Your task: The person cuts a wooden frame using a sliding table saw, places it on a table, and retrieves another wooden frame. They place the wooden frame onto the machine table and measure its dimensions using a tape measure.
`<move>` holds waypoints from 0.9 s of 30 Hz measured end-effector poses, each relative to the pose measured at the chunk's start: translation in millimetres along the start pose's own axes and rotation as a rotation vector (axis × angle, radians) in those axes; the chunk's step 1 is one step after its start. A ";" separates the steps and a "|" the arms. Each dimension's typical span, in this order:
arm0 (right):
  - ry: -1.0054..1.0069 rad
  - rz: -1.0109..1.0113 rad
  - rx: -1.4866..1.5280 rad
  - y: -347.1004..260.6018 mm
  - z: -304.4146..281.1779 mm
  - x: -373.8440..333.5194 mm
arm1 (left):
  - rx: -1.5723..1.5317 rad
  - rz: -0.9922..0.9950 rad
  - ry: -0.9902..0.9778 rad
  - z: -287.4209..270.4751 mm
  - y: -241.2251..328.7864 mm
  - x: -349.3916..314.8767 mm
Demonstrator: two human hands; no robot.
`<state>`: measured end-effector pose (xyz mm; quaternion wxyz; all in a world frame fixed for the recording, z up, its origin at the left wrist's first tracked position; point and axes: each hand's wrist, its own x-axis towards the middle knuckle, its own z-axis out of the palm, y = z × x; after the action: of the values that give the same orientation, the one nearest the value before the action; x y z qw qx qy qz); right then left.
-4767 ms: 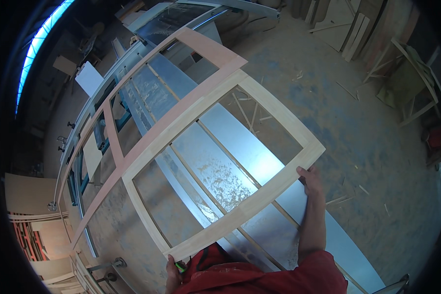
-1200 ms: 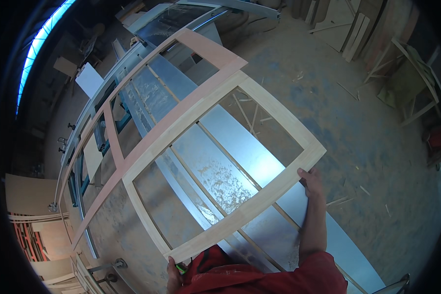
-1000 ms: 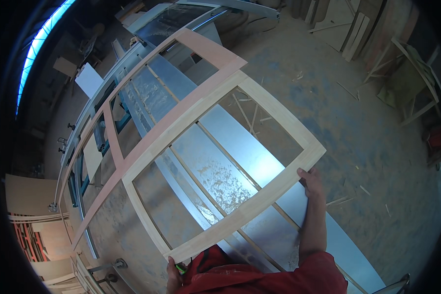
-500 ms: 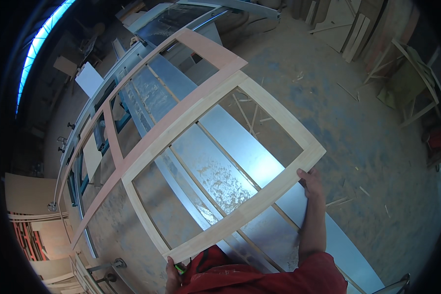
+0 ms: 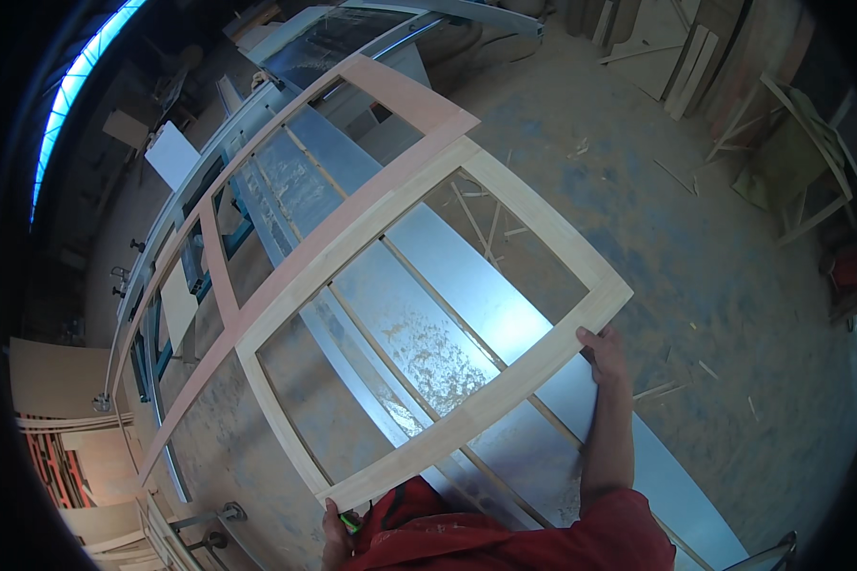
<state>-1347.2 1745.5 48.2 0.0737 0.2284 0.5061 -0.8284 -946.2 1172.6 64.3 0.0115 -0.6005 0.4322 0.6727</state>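
Between my two hands is a pale rectangular wooden frame [image 5: 505, 381], open in its middle. My right hand [image 5: 607, 354] grips the frame's near bar close to its right corner, thumb on top. At the near left corner my left hand [image 5: 336, 531] is closed on the same frame, its fingers partly hidden. The far bar lies along a larger pinkish frame [image 5: 300, 233], which has a crossbar and spreads over the machine table. Through the pale frame's opening shows the metal sliding table [image 5: 428, 324] of the machine. Something small and green sits beside my left hand.
Wood scraps [image 5: 481, 224] lie on the dusty floor. Boards [image 5: 695, 71] lean at the far right, near a wooden stand [image 5: 800, 143]. A machine [image 5: 352, 43] stands at the far end. Stacked panels [image 5: 62, 381] and a metal bar with knobs [image 5: 209, 523] are at the left.
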 end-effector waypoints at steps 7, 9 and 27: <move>-0.020 -0.004 0.007 2.0 -2.5 2.0 | -0.013 -0.016 -0.024 -3.8 -0.3 2.0; -0.019 -0.004 0.004 1.4 -2.1 2.0 | -0.008 -0.007 -0.027 -2.0 -0.4 1.1; 0.004 -0.014 -0.001 0.1 0.6 0.5 | 0.008 -0.003 -0.001 -3.9 -1.3 2.2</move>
<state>-1347.8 1745.0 48.1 0.0672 0.2264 0.5084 -0.8281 -943.0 1170.0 62.1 0.0150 -0.6010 0.4337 0.6712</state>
